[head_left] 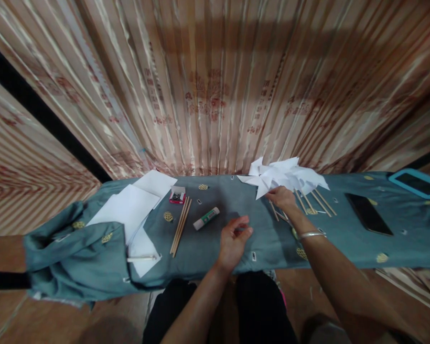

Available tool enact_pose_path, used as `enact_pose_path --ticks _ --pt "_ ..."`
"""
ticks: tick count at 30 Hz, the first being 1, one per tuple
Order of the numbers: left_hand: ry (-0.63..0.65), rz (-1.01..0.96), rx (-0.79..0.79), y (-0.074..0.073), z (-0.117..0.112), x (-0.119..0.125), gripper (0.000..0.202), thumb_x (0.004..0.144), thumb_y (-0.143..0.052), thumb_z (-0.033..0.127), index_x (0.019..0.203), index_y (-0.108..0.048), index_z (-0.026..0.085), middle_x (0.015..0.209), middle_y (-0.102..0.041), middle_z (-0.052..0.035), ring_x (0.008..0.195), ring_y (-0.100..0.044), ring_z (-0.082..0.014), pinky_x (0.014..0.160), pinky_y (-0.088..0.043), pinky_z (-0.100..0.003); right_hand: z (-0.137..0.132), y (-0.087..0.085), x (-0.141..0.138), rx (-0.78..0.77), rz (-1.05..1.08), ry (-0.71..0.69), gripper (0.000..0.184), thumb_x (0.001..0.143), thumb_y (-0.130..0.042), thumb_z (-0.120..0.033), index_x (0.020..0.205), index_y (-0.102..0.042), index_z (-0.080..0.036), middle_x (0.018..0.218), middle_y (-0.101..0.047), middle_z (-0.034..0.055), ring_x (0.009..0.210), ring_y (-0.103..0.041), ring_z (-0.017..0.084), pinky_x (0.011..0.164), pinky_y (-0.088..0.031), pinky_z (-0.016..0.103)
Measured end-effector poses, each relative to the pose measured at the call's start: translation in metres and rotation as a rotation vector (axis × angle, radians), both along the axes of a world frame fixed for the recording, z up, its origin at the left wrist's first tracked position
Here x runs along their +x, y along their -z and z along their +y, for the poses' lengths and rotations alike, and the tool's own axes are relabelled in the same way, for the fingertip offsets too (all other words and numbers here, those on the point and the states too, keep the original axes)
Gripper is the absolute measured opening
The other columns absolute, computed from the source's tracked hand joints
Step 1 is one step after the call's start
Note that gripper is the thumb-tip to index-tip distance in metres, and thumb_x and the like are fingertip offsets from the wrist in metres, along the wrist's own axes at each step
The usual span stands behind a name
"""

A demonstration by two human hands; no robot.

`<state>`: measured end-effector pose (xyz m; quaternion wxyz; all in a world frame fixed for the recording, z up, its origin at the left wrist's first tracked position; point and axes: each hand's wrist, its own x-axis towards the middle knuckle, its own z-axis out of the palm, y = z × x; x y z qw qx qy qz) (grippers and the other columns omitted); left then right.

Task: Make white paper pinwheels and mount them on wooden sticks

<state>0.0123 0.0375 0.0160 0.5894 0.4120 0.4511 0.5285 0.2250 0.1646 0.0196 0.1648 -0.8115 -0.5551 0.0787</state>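
Several white paper pinwheels (290, 174) on wooden sticks lie overlapping at the far edge of the cloth, right of the middle. My right hand (282, 197), with a silver bangle at the wrist, is closed on the leftmost pinwheel (260, 179), near where its stick begins; the fingertips are partly hidden. Holding nothing, my left hand (233, 241) hovers at the front middle with its fingers loosely curled and apart. To its left lies a glue stick (206, 219). Several bare wooden sticks (181, 227) lie side by side beyond that, below a small open red box (177, 195) of dark pins.
White paper sheets (132, 203) are spread on the left, beside a bunched fold of the green cloth (71, 248). A white stick-like tool (142, 258) rests on paper. On the right are a black phone (369, 213) and a blue-framed device (417, 183). A striped curtain (208, 105) hangs behind.
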Motion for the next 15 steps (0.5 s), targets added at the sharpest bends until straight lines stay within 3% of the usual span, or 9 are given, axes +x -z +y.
enact_pose_path --ticks 8,15 --pt "-0.01 0.003 0.028 0.003 0.003 0.0 0.025 0.069 -0.07 0.015 0.093 -0.074 0.018 0.098 -0.072 -0.0076 0.084 -0.064 -0.0178 0.077 -0.052 -0.031 0.001 0.009 0.004 -0.005 -0.057 -0.015 0.022 0.076 -0.066 -0.035 0.078 -0.073 -0.014 0.08 -0.067 0.0192 0.08 -0.064 0.03 0.071 -0.048 0.041" --pt "-0.006 0.028 0.012 0.006 0.0 -0.003 0.025 0.069 -0.07 0.012 0.094 -0.073 0.016 0.095 -0.071 -0.0075 0.08 -0.063 -0.0155 0.07 -0.05 -0.026 -0.016 -0.01 0.003 -0.036 -0.121 -0.038 0.029 0.081 -0.061 -0.039 0.086 -0.075 -0.013 0.091 -0.07 0.0205 0.084 -0.066 0.031 0.074 -0.047 0.04"
